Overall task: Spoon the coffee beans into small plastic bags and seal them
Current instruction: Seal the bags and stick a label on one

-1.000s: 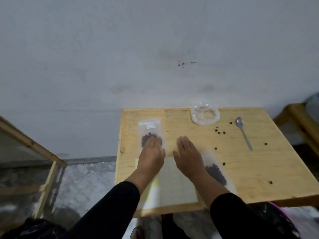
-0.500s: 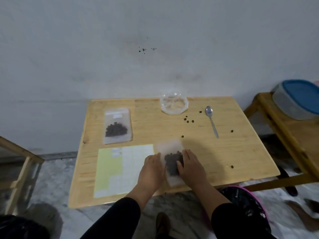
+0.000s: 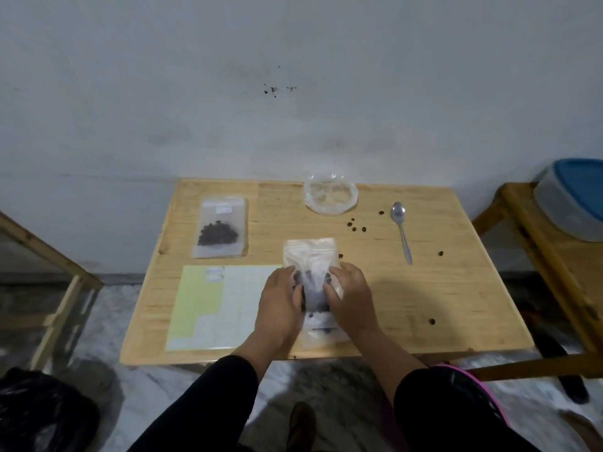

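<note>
Clear plastic, the small bag (image 3: 310, 256) holding coffee beans (image 3: 314, 295) lies at the near middle of the wooden worktop (image 3: 456, 288). Both hands hold it: the left hand (image 3: 280, 305) grips its left edge, the right hand (image 3: 350, 298) its right, fingers curled over the plastic. A label sheet (image 3: 212, 308) lies just left. Farther back rest a filled bag (image 3: 220, 231) at left, loose beans (image 3: 355, 226), a spoon (image 3: 403, 233) at right, and an empty plastic container (image 3: 330, 197) by the wall.
</note>
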